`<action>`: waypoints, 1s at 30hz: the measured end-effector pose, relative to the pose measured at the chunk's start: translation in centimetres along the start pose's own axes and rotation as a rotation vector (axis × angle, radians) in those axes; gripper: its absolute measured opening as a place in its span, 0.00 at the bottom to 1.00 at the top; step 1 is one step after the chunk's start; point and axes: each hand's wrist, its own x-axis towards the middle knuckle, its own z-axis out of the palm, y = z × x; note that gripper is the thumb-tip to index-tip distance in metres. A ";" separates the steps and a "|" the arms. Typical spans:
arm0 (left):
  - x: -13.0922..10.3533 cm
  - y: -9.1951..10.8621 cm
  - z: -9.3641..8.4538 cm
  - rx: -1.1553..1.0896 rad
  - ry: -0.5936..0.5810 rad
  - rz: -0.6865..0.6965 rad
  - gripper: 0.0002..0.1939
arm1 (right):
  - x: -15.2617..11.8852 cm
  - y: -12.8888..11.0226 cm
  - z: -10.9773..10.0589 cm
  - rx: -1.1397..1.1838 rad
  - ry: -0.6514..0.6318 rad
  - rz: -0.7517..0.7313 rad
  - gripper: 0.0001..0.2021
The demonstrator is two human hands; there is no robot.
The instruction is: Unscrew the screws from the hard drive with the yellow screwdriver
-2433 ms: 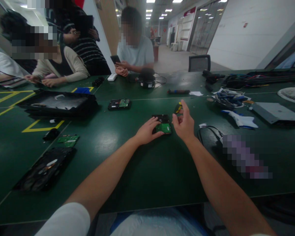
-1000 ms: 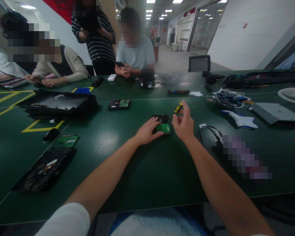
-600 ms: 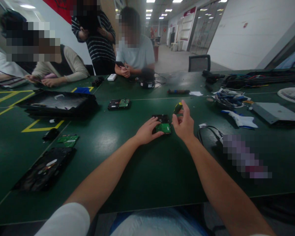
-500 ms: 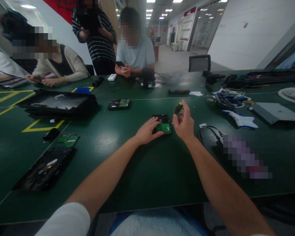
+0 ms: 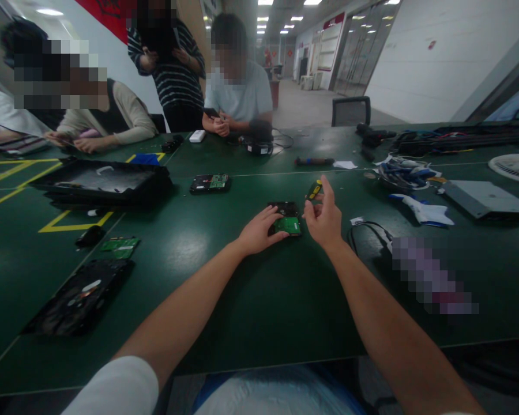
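Observation:
A black hard drive with a green circuit board (image 5: 289,226) lies on the green table in front of me. My left hand (image 5: 259,230) is closed on its left side, with the thumb at the near edge and the fingers over the left part. To the right of the drive, my right hand (image 5: 323,216) grips a yellow and black screwdriver (image 5: 315,189) between thumb and fingers, its index finger raised along the handle. The screwdriver's shaft and tip are too small to make out.
Another hard drive (image 5: 210,183) lies beyond, to the left. A black casing (image 5: 108,181), a loose board (image 5: 121,246) and an opened drive (image 5: 82,297) are at left. Cables (image 5: 404,173), a glove (image 5: 424,210) and a metal box (image 5: 488,197) lie right. People are across the table.
The screwdriver handle has turned slightly in my right hand's fingers. My left hand and the hard drive have stayed in place.

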 end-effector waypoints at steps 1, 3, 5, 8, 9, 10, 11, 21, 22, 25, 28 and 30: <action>0.0 0.0 0.0 0.000 0.002 0.003 0.34 | 0.0 0.0 0.0 0.000 0.006 0.002 0.36; 0.0 0.0 0.0 0.001 0.005 0.014 0.34 | 0.0 0.0 0.1 -0.010 0.020 -0.002 0.36; 0.0 -0.1 0.1 0.006 0.010 0.020 0.34 | 0.1 0.0 0.1 -0.021 0.029 -0.009 0.36; 0.0 -0.1 0.1 0.012 0.011 0.017 0.34 | 0.1 0.1 0.1 -0.005 0.028 -0.006 0.36; 0.0 -0.1 0.1 0.013 0.011 0.015 0.34 | 0.1 0.1 0.1 0.006 0.026 -0.001 0.36; 0.0 -0.1 0.1 0.013 0.010 0.015 0.34 | 0.1 0.1 0.1 0.017 0.023 0.002 0.36; 0.0 -0.1 0.1 0.012 0.011 0.016 0.34 | 0.1 0.1 0.1 0.025 0.022 0.005 0.36; -0.1 -0.3 0.3 0.005 0.009 0.011 0.35 | 0.2 0.2 0.1 0.026 0.025 -0.008 0.36; -0.1 -0.3 0.3 0.004 0.009 0.010 0.35 | 0.2 0.2 0.1 0.034 0.024 -0.009 0.36; 0.0 -0.3 0.3 0.006 0.012 0.010 0.35 | 0.2 0.2 0.1 0.036 0.023 -0.011 0.36; 0.0 -0.3 0.3 0.005 0.012 0.011 0.35 | 0.2 0.2 0.1 0.007 0.026 -0.016 0.36; 0.0 -0.3 0.3 0.004 0.011 0.015 0.35 | 0.2 0.2 0.0 -0.016 0.030 -0.026 0.35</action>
